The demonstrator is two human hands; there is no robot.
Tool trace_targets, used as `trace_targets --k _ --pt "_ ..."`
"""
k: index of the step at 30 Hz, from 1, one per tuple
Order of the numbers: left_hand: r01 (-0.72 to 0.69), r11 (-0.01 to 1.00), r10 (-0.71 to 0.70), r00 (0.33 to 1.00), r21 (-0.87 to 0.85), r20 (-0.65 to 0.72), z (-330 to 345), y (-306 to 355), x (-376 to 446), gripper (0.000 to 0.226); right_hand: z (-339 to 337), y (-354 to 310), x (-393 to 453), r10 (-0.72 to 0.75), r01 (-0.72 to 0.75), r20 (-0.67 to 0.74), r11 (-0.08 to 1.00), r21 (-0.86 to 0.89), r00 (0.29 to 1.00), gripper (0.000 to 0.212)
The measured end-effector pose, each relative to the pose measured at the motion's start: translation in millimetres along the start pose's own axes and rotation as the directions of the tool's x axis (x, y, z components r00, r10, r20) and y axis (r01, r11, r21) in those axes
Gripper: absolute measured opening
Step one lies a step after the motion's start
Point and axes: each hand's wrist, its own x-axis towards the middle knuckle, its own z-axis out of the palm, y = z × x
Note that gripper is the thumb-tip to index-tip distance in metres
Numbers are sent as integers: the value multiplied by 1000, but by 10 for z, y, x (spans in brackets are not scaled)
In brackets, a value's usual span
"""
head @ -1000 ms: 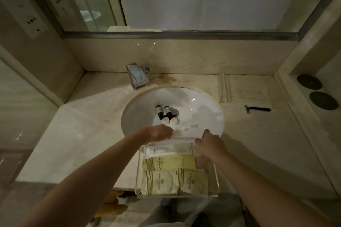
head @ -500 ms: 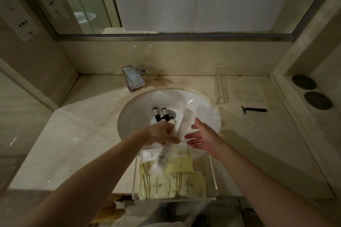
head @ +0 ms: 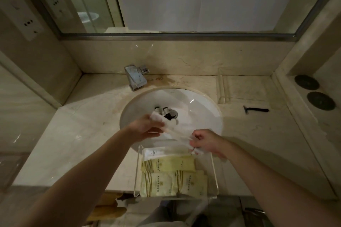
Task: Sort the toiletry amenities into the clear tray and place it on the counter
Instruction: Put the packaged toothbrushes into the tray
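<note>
Below both hands, the clear tray [head: 137, 171] holds three pale yellow sachets [head: 167, 165] and one white packet [head: 156, 152]. The left hand [head: 145, 128] and right hand [head: 207, 141] each pinch an end of a blurred translucent wrapped item [head: 175, 131]. Beyond, two dark bottles [head: 167, 112] lie in the sink [head: 203, 114].

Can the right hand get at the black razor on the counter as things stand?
Probably not right away. The bare counter between the right hand and the black razor looks free, but that hand shares a clear-wrapped packet with the left hand and must let go first.
</note>
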Motion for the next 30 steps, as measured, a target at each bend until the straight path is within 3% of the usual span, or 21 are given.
trace_targets --k 2,5,8,12,14,19,22,25,30 --pt "8 944 -10 1000 330 5 -119 -53 -39 10 -32 19 13 8 -2 38 988 -157 999 20" --pt "65 609 -112 994 791 4 -166 -156 -60 12 18 3 39 48 -3 130 947 -322 990 19" --pt "31 321 -176 984 947 28 -26 -267 -64 24 135 -40 54 86 3 162 875 -484 983 13" --pt "-92 28 -112 989 995 94 136 -420 -62 31 258 -22 55 75 -15 70 783 -621 995 14" --pt "-85 -32 -83 993 996 82 143 -459 -54 31 271 4 49 40 -17 21 759 -651 999 22" --pt "-64 -61 -102 993 996 58 101 -434 -47 26 253 13 44 -96 36 -28 605 -795 995 31" --pt "-73 -64 -155 986 995 62 55 -393 -25 22 268 46 41 -91 52 -6 629 -776 996 19" --pt "-98 -162 -103 991 982 82 41 -406 10 21 281 93 28 -105 65 -6 653 -755 994 15" --pt "-13 -189 -75 997 982 -1 64 -425 57 43 314 66 29 -143 46 -49 592 -805 989 25"
